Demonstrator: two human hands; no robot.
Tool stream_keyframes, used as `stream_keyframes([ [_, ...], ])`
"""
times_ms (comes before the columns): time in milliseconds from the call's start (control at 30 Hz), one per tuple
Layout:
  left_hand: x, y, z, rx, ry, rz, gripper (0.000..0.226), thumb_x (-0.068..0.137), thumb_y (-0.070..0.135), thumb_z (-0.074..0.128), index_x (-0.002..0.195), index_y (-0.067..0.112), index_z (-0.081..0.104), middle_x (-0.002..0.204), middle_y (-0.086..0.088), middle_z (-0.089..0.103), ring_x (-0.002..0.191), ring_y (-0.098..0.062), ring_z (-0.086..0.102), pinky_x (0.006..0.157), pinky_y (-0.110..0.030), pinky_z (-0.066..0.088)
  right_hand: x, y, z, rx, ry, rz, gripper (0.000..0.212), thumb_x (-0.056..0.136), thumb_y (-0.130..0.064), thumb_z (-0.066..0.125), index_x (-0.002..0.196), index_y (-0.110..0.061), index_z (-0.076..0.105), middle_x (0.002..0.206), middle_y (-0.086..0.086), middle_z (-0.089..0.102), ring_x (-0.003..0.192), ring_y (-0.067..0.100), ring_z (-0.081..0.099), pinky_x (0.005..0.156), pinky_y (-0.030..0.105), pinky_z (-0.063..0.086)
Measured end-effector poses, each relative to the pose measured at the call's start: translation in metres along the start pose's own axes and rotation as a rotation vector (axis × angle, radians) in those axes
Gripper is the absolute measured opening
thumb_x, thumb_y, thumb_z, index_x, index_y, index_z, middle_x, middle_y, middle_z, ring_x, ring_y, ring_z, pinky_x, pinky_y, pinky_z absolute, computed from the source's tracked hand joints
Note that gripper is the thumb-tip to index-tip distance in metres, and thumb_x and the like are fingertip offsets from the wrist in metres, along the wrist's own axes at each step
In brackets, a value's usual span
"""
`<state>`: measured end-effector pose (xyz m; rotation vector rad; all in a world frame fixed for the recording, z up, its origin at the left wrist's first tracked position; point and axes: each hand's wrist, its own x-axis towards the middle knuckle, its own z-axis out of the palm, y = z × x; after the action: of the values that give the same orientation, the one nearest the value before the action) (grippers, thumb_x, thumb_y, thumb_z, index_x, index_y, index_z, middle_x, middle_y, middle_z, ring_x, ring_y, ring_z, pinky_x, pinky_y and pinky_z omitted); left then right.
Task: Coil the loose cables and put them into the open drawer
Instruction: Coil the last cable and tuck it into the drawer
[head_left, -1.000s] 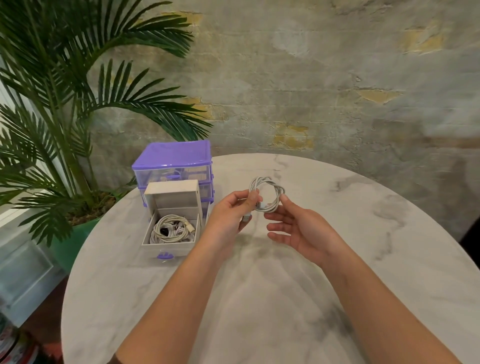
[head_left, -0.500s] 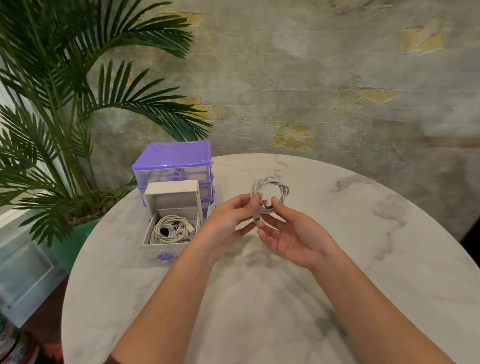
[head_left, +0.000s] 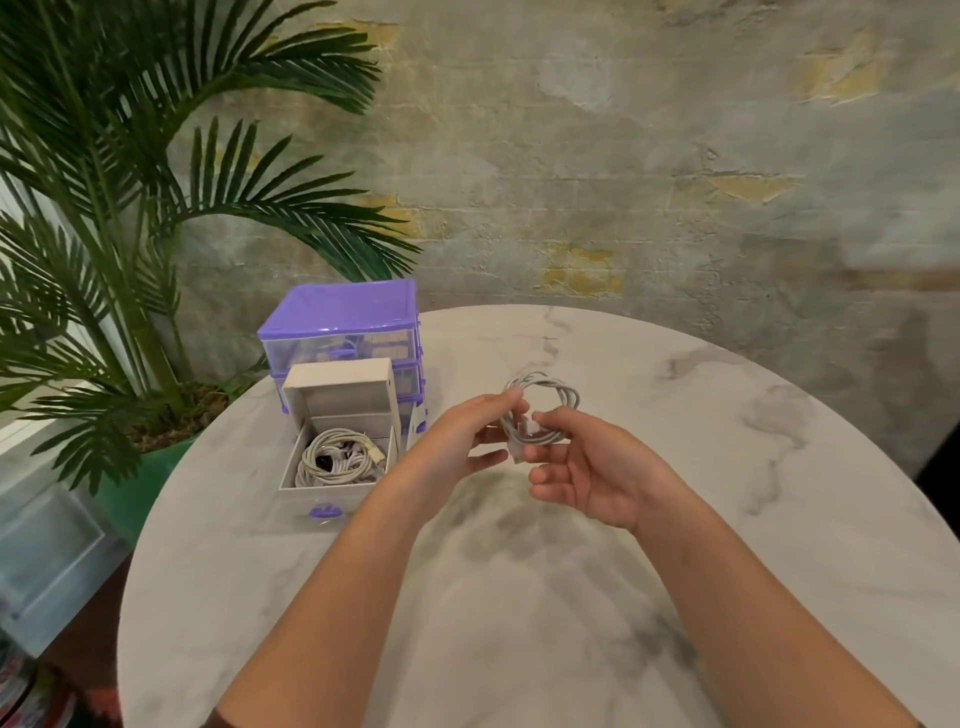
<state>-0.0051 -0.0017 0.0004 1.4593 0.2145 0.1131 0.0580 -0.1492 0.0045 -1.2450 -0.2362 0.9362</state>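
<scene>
Two hands: both raised over the surface, holding one coiled cable between them.
Coiled cable (head_left: 540, 410): thin grey-white cord, wound in a round ring of several twisted loops, held in the air above mid-surface; ring stands roughly upright, open face toward the camera; white plug end hangs at its lower edge.
Left hand (head_left: 457, 441): thumb and forefinger pinching the ring's left side, other fingers loosely curled.
Right hand (head_left: 592, 467): palm up, thumb and fingertips pressed on the ring's lower right by the plug, remaining fingers spread below.
Open drawer (head_left: 332, 493): clear plastic box, purple handle, pulled out toward the camera, left of the hands; holds a grey coiled cable bundle (head_left: 337, 457) lying flat.
Drawer unit (head_left: 343, 327): small purple-topped stack of translucent drawers, behind the open drawer.
White box (head_left: 340, 395): rectangular, matte, resting over the drawer's rear.
Surface (head_left: 519, 597): round, smooth white-grey marble pattern.
Palm plant (head_left: 130, 234): green pot, left.
Wall (head_left: 623, 156): rough, patchy plaster.
</scene>
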Motion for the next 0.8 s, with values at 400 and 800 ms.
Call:
stream_keyframes([
  [400,0.01,-0.008,0.004,0.35,0.216,0.211,0.028,0.103,0.023,0.04,0.087,0.02,0.062,0.064,0.004,0.052,0.067,-0.013,0.054,0.071,-0.026,0.047,0.004,0.006,0.007,-0.181,0.129,-0.022,0.022,0.095,-0.015,0.056,0.109,0.001,0.058,0.075,0.017,0.07,0.06,0.029,0.069,0.05,0.031,0.057],
  [800,0.006,-0.002,0.008,0.276,0.23,0.109,0.035,0.097,0.041,0.049,0.078,0.012,0.057,0.063,0.005,0.052,0.065,-0.014,0.059,0.079,-0.035,0.052,0.011,0.013,0.012,-0.412,0.352,-0.248,0.023,0.092,-0.017,0.059,0.109,-0.003,0.055,0.073,0.014,0.073,0.06,0.025,0.068,0.052,0.034,0.058],
])
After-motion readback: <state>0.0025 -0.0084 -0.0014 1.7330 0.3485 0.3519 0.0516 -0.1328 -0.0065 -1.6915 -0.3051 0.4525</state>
